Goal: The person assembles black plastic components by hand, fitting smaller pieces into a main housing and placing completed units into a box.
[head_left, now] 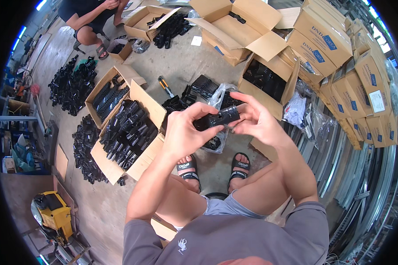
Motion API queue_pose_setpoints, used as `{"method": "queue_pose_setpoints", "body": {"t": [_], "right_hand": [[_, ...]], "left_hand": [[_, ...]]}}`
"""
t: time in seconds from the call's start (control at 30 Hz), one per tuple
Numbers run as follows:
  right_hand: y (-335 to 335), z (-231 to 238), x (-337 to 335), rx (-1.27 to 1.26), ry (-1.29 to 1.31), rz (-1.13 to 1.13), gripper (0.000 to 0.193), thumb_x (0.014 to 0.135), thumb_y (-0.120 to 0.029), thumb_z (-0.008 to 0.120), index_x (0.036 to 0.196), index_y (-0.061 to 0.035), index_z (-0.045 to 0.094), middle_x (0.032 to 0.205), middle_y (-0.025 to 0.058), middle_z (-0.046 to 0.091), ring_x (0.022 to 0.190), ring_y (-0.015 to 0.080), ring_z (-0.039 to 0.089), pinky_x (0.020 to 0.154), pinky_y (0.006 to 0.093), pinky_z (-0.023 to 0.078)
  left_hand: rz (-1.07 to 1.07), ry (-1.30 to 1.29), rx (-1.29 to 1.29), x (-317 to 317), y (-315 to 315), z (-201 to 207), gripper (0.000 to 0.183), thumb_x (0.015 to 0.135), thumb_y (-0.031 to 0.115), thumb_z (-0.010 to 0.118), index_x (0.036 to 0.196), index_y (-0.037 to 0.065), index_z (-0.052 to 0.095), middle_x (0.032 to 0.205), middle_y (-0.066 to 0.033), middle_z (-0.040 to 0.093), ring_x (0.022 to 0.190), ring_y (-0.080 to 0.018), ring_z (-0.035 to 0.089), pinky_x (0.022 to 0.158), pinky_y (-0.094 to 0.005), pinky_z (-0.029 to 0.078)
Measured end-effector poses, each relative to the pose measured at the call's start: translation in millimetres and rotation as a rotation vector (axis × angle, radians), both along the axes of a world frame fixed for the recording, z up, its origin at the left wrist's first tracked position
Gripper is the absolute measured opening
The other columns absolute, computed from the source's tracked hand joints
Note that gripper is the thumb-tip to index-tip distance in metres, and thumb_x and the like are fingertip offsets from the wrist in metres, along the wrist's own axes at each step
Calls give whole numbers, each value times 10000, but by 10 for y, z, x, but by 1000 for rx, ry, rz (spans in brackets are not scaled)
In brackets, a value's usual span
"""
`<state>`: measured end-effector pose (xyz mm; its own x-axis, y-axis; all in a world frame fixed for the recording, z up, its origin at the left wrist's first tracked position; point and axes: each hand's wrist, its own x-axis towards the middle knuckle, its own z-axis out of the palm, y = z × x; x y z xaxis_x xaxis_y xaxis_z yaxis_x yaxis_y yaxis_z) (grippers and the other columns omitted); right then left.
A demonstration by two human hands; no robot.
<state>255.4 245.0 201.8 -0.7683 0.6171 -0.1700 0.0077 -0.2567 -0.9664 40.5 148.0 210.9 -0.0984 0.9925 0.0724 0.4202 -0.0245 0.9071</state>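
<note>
A short black tubular part (223,116) with a round hole in its side is held up in front of me, above my feet. My left hand (185,130) grips its left end between thumb and fingers. At its right end are the bent fingers and thumb of my right hand (258,121), closed around that end with the forefinger raised. Whether a small piece sits between the right fingertips is hard to make out. Below the hands lie a clear plastic bag (217,145) with black parts and a loose pile of black parts (181,101).
Open cartons of black parts (130,132) stand left, another carton (265,79) ahead right. Heaps of black parts (73,84) cover the floor. Orange-handled pliers (166,86) lie ahead. Stacked boxes (323,39) and metal profiles (340,163) are right. Another person (86,22) sits far left.
</note>
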Motion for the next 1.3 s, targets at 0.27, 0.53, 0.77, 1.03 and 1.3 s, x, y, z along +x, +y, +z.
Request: {"method": "queue_pose_setpoints", "body": {"t": [0.27,0.53,0.77,1.03,1.3], "right_hand": [[967,-1438,99,223,-790,89,266,942,-199,605,1125,-13,657,931,144,704,859,206,681,752,315,547],[1071,-2969,-54,695,-1342,-59,218,851,-152,664,1063,-121,702,1076,178,697,1032,360,659,899,459,521],[925,-3420,-135,724,-1313,-133,224,837,-93,667,1060,-103,640,1109,162,643,1083,370,623,924,477,510],[967,-3224,-206,841,-1375,-21,183,904,-55,536,1051,-57,645,1075,181,656,1050,349,633,894,458,530],[867,-1205,-532,731,-588,-61,161,911,-71,588,1025,-18,688,944,161,685,737,279,681,684,377,537]], "left_hand": [[199,-126,13,-254,50,83,302,730,1,815,996,-20,674,924,-94,737,853,-109,680,775,-241,530],[355,13,38,-444,42,128,303,721,18,829,984,-20,684,962,-90,737,862,-111,686,787,-255,544],[352,-55,7,-559,44,6,287,724,4,825,971,-26,684,991,-90,736,870,-101,684,764,-237,548],[355,-105,19,-656,71,16,272,717,20,825,951,-25,695,962,-97,743,853,-112,691,786,-259,552],[296,-58,37,-626,68,-3,290,717,46,829,965,-23,696,898,-75,744,795,-90,680,751,-242,541]]}}
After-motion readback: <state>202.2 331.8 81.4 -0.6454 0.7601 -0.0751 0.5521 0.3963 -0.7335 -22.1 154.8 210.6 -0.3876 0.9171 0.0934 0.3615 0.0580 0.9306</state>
